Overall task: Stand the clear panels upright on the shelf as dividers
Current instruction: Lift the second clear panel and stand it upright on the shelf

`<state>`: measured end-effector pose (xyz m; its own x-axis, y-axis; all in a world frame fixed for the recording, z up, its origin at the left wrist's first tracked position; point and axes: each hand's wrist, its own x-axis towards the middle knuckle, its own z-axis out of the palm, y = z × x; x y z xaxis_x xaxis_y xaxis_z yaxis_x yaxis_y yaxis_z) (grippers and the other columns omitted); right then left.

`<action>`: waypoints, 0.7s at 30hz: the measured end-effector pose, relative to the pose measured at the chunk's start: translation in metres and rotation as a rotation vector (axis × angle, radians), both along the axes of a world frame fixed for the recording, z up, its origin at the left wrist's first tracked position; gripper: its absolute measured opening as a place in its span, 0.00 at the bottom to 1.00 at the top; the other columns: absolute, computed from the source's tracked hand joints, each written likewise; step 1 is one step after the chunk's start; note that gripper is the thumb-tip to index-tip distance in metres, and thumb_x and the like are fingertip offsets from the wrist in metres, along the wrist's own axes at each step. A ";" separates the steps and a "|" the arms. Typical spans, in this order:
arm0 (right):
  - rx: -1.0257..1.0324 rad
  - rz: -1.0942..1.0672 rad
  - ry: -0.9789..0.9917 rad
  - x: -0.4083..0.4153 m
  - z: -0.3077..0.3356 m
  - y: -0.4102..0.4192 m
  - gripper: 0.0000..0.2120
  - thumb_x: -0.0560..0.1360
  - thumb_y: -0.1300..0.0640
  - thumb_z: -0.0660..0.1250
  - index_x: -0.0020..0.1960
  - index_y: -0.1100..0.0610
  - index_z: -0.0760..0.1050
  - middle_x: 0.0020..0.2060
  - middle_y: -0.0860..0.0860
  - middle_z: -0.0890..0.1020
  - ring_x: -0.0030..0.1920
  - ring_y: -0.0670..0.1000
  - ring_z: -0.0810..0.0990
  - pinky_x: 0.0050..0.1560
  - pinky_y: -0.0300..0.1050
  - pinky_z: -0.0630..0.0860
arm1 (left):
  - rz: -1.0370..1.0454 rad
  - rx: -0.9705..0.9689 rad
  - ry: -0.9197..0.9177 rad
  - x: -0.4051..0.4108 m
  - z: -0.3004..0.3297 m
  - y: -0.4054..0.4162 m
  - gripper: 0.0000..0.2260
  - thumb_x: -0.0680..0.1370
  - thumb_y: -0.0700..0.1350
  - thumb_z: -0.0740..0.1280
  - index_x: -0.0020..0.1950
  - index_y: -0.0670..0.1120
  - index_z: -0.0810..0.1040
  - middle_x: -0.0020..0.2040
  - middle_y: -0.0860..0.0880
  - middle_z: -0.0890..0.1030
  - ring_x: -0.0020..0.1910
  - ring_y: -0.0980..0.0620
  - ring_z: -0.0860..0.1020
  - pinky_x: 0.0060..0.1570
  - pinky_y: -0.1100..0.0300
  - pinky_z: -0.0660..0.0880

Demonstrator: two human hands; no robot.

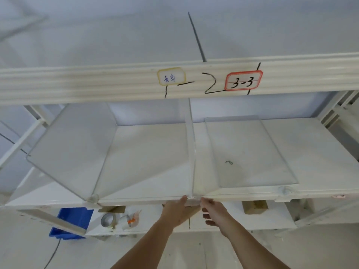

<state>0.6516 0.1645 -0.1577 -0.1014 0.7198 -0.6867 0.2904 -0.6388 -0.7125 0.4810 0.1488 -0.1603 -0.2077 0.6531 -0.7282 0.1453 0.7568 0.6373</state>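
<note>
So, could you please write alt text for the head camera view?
Both hands, left and right, touch the shelf's front edge at the foot of an upright clear panel. Another panel stands left; a third lies flat on the right.

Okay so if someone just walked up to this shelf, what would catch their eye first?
Probably the clear panel standing upright mid-shelf, with the left hand and right hand meeting at its front foot. Next, the red-bordered label reading 3-3 on the beam above, and the bright blue bin on the lower level at left.
</note>
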 end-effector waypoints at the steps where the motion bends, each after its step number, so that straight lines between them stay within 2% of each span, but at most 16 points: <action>1: 0.040 0.081 -0.072 0.011 0.003 0.003 0.13 0.79 0.45 0.64 0.54 0.54 0.79 0.47 0.52 0.82 0.44 0.52 0.81 0.44 0.46 0.78 | -0.159 0.028 0.172 -0.003 0.008 -0.003 0.22 0.73 0.62 0.66 0.52 0.45 0.82 0.50 0.45 0.84 0.52 0.44 0.83 0.55 0.51 0.81; 3: 0.123 0.230 -0.204 0.033 0.009 0.010 0.08 0.79 0.53 0.64 0.45 0.56 0.78 0.41 0.54 0.80 0.39 0.54 0.78 0.39 0.45 0.72 | -0.440 0.092 0.522 -0.007 0.024 -0.008 0.19 0.79 0.57 0.60 0.54 0.45 0.82 0.50 0.46 0.85 0.50 0.47 0.83 0.51 0.53 0.80; 5: 0.236 0.297 -0.350 0.051 0.018 0.018 0.09 0.78 0.56 0.64 0.40 0.56 0.78 0.39 0.52 0.85 0.38 0.55 0.83 0.39 0.47 0.78 | -0.587 0.172 0.692 -0.004 0.044 -0.011 0.18 0.80 0.55 0.57 0.54 0.46 0.81 0.47 0.48 0.84 0.46 0.49 0.82 0.42 0.57 0.77; 7: 0.370 0.264 -0.467 0.068 0.031 0.027 0.08 0.77 0.55 0.64 0.41 0.52 0.78 0.39 0.50 0.86 0.40 0.53 0.85 0.44 0.53 0.83 | -0.677 0.217 0.645 0.011 0.065 -0.009 0.21 0.76 0.59 0.56 0.53 0.47 0.81 0.46 0.48 0.84 0.43 0.49 0.82 0.38 0.57 0.76; 8: 0.443 0.235 -0.516 0.076 0.038 0.033 0.07 0.78 0.54 0.64 0.43 0.51 0.79 0.40 0.50 0.85 0.42 0.53 0.84 0.46 0.53 0.83 | -0.720 0.233 0.576 0.022 0.070 -0.007 0.23 0.73 0.62 0.55 0.52 0.49 0.81 0.47 0.48 0.84 0.42 0.50 0.82 0.40 0.56 0.78; 10: 0.552 0.226 -0.627 0.093 0.049 0.048 0.09 0.78 0.53 0.64 0.55 0.51 0.80 0.52 0.51 0.85 0.51 0.53 0.83 0.52 0.51 0.81 | -0.782 0.278 0.463 0.048 0.076 -0.002 0.19 0.74 0.62 0.58 0.52 0.53 0.81 0.49 0.50 0.84 0.44 0.51 0.82 0.47 0.54 0.81; 12: 0.549 0.379 -0.817 0.112 0.052 0.063 0.21 0.79 0.52 0.62 0.71 0.53 0.72 0.70 0.53 0.76 0.68 0.56 0.73 0.63 0.52 0.75 | -0.753 0.340 0.389 0.076 0.074 0.003 0.13 0.78 0.57 0.62 0.56 0.55 0.81 0.54 0.53 0.83 0.49 0.54 0.81 0.50 0.59 0.79; 14: 0.445 0.528 -1.022 0.130 0.049 0.073 0.30 0.79 0.50 0.62 0.78 0.56 0.60 0.79 0.57 0.61 0.77 0.59 0.61 0.72 0.54 0.67 | -0.639 0.378 0.297 0.100 0.070 0.012 0.15 0.80 0.55 0.63 0.66 0.54 0.77 0.62 0.52 0.80 0.56 0.53 0.79 0.54 0.61 0.75; 15: 0.388 0.567 -1.104 0.138 0.045 0.076 0.32 0.79 0.49 0.62 0.79 0.59 0.58 0.79 0.58 0.58 0.78 0.60 0.58 0.74 0.55 0.64 | -0.574 0.373 0.262 0.110 0.069 0.018 0.17 0.81 0.54 0.63 0.70 0.53 0.73 0.65 0.50 0.78 0.59 0.50 0.79 0.55 0.60 0.75; 17: 0.327 0.581 -1.179 0.150 0.034 0.078 0.32 0.79 0.47 0.62 0.77 0.62 0.59 0.77 0.60 0.60 0.77 0.61 0.59 0.74 0.56 0.63 | -0.479 0.326 0.255 0.123 0.060 0.034 0.22 0.82 0.53 0.61 0.76 0.50 0.66 0.69 0.44 0.76 0.63 0.44 0.77 0.60 0.54 0.75; 19: 0.294 0.575 -1.161 0.156 0.026 0.077 0.32 0.79 0.48 0.61 0.76 0.63 0.59 0.76 0.60 0.62 0.76 0.61 0.61 0.74 0.57 0.63 | -0.395 0.250 0.244 0.131 0.049 0.049 0.26 0.82 0.53 0.61 0.78 0.49 0.62 0.72 0.41 0.73 0.65 0.41 0.76 0.62 0.51 0.75; 21: 0.297 0.571 -1.134 0.158 0.021 0.076 0.31 0.79 0.49 0.60 0.76 0.63 0.59 0.76 0.60 0.61 0.75 0.61 0.61 0.73 0.59 0.64 | -0.300 0.209 0.159 0.137 0.042 0.057 0.27 0.81 0.52 0.62 0.79 0.49 0.61 0.72 0.40 0.71 0.65 0.40 0.75 0.60 0.53 0.74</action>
<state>0.8099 0.2409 -0.1366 0.0857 0.9059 -0.4147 0.9961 -0.0873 0.0150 0.6181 0.2058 -0.1179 -0.0846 0.8324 -0.5476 0.4493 0.5224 0.7247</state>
